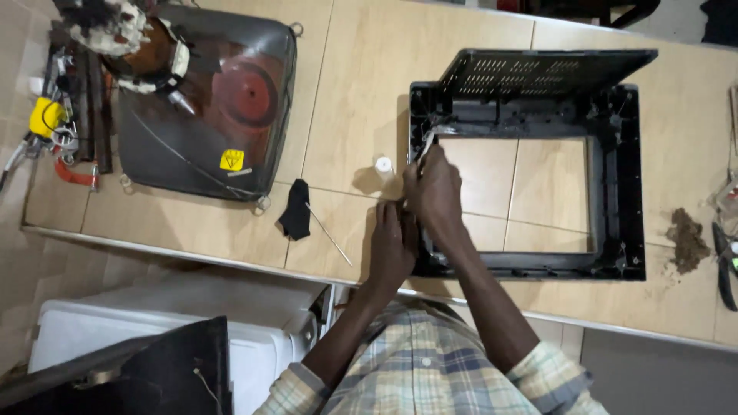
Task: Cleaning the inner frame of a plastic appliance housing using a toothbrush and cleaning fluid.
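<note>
wires (pixel 58 127): far left edge of the counter, tangled, with a yellow part and a red clip; well apart from both hands.
tube (pixel 201 104): bare picture tube lying face down on the tiles, neck and coil up; yellow sticker near its lower edge. Untouched.
cloth (pixel 295 209): small black piece just right of the tube, a thin metal rod running off it toward the counter edge.
cap (pixel 383 164): small white round thing, just left of the frame, near the right hand.
left hand (pixel 392 247): palm down, pressed on the frame's left rail at its lower corner; fingers curled over the rail, steadying it.
right hand (pixel 433 187): closed around a thin tool (pixel 425 145), the tip pointing up and away from the body into the frame's upper left corner. Nearer hand to that corner.
frame (pixel 619 180): black plastic set housing, open rectangle flat on the counter, tiles showing through. Long axis runs left to right; both hands sit at its left end. A vented panel stands tilted along the far rail.
tool axis: roughly along the left rail, slanted slightly right.
dirt (pixel 686 240): brown pile right of the frame, apart from it.
pliers (pixel 724 265): far right edge, partly cut off.
</note>
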